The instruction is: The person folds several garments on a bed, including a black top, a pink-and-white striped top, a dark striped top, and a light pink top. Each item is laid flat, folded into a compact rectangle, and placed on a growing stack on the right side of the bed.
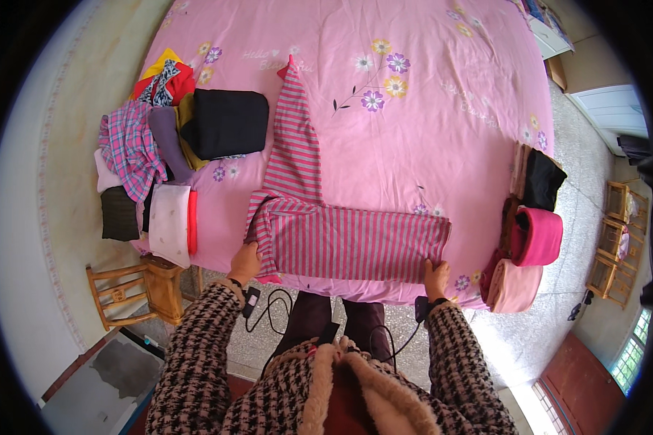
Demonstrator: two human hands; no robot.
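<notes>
Spread on the bed before me is a pink-and-grey striped long-sleeved top (pixel 353 242), its body lying sideways. One sleeve points away from me towards the middle of the bed and narrows to a pink cuff. My left hand (pixel 246 262) grips the near left part of the top, by the bunched shoulder area. At the near right corner, by the hem, my right hand (pixel 436 277) pinches the fabric. The striped cloth lies mostly flat between my two hands, with folds gathered at the left.
A pink floral bedsheet (pixel 413 163) covers the bed. Piled clothes, among them a black folded garment (pixel 228 124) and a plaid shirt (pixel 132 142), lie left. Folded garments, one magenta (pixel 538 236), are stacked at the right edge. A wooden chair (pixel 163 288) stands near left.
</notes>
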